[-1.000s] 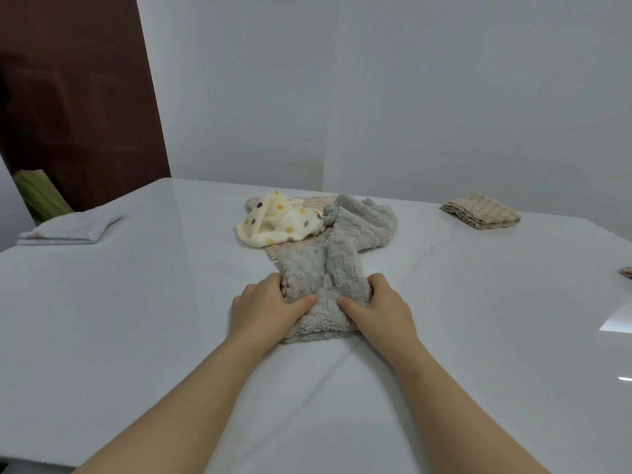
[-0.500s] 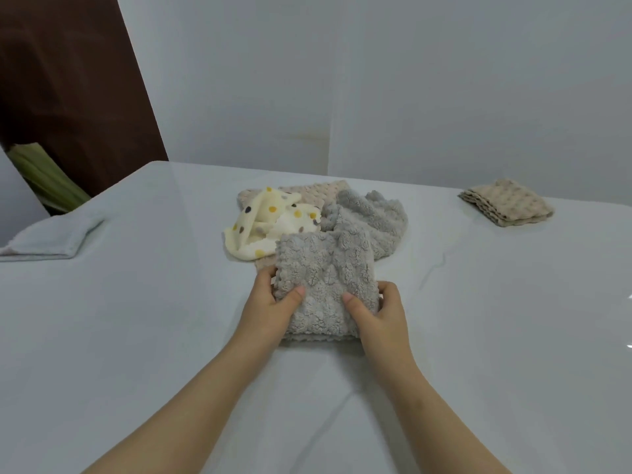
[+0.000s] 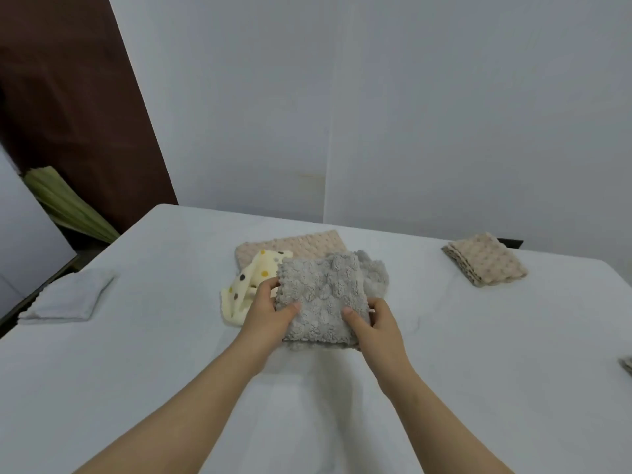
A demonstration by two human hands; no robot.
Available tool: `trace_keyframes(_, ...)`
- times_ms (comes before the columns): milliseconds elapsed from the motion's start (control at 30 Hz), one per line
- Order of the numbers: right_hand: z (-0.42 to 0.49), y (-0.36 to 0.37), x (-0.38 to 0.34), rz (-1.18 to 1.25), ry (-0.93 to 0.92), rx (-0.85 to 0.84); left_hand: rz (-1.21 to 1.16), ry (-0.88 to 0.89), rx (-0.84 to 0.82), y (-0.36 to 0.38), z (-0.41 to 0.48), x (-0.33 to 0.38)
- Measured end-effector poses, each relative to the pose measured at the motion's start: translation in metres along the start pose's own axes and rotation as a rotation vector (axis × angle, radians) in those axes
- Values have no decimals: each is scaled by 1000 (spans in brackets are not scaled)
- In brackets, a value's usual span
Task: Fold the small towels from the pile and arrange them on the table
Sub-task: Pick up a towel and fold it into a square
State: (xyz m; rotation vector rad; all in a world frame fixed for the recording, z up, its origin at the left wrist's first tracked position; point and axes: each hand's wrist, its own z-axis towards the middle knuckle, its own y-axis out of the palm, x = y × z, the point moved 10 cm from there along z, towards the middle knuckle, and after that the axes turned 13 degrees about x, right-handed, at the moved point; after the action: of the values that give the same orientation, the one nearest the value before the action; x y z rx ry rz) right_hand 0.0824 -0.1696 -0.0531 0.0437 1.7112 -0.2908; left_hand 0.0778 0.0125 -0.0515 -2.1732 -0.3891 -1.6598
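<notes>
- The folded grey towel (image 3: 319,302) is held by both sides, near the surface (image 3: 478,354), just before the pile (image 3: 290,246).
- Its left side is pinched by the left grip (image 3: 265,311), thumb on top.
- Its right side is pinched by the right grip (image 3: 378,325), thumb on top.

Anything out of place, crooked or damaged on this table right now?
Nothing stands out. The left hand and right hand grip a folded grey towel; the spotted towel lies rumpled in the pile, as expected. The folded beige towel and white towel lie flat.
</notes>
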Motion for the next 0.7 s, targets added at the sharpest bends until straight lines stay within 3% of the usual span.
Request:
trace_keyframes(200, 51, 18, -14, -136, -30, 49, -6, 6, 78, -6, 61, 18)
trace_keyframes(367, 127, 45, -13, -508, -128, 146, -75, -9, 58, 1, 137, 28)
trace_keyframes(467, 172, 74, 4, -776, -124, 88, -90, -17, 47, 5, 178, 31)
trace_keyframes(700, 221, 116, 46, -1097, 6, -84, -177, -87, 21, 7, 237, 19)
